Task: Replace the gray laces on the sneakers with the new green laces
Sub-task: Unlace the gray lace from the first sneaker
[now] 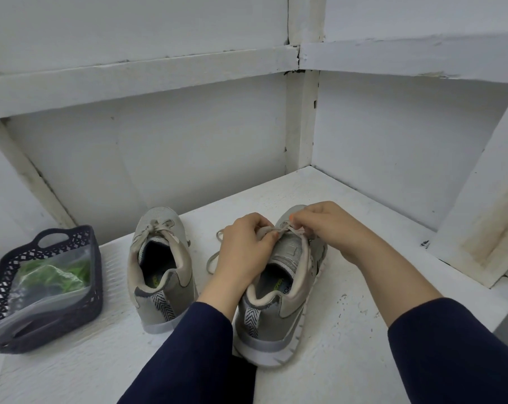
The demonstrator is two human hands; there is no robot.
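Observation:
Two grey sneakers stand heel-toward-me on a white table. The left sneaker (pixel 162 269) has its gray lace tied in a bow. Over the tongue of the right sneaker (pixel 282 290), my left hand (pixel 244 249) and my right hand (pixel 325 225) both pinch its gray lace (pixel 215 258). A loose end of that lace trails onto the table at the left of the shoe. The green laces (pixel 57 275) lie inside a clear plastic bag in a dark basket at the far left.
The dark blue lattice basket (pixel 2 272) sits at the table's left edge. White painted walls and wooden framing close in behind and on the right. The white table (pixel 363 330) runs into a corner behind the shoes.

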